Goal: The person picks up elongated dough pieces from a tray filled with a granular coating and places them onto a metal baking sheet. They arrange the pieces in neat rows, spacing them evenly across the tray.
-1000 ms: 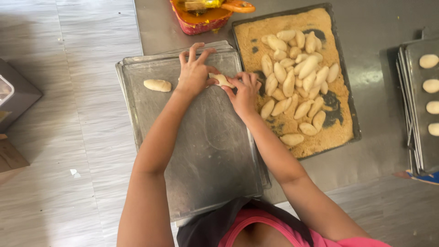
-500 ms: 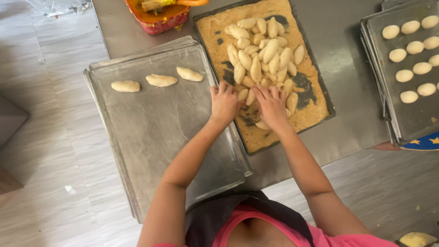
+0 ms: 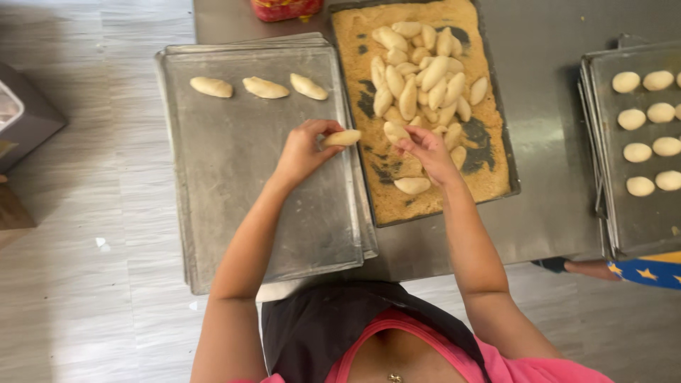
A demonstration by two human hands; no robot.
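Half a second before, both hands had been down among the pile in the crumb tray; now the left hand [image 3: 301, 149] had come back over the flat grey metal baking sheet [image 3: 234, 213], its grip pinched shut on one pale, elongated piece of raw dough [image 3: 342, 137] held by its end. That piece hung just above the sheet's right edge, close to the border with the neighbouring tray.

The right hand [image 3: 425, 149] stayed over the dark rectangular tray spread with golden breadcrumbs [image 3: 489, 177], fingers curled down around another crumbed dough piece [image 3: 394, 130] at the lower edge of the heap. From where I stood I could not quite tell whether that grip had closed fully or was only touching it.

Three shaped dough pieces [image 3: 264, 87] lay in a row along the top of the baking sheet, apart from one another. The heap of pale dough pieces [image 3: 422, 71] sat in the upper half of the crumb tray, with one loose piece [image 3: 412, 186] lying alone just below the right hand.

Both trays rested on the grey steel bench [image 3: 546, 128]. Further right on it stood a stack of metal trays carrying round dough balls [image 3: 645, 149] in rows. A red container [image 3: 284, 8] showed at the bench's top edge.
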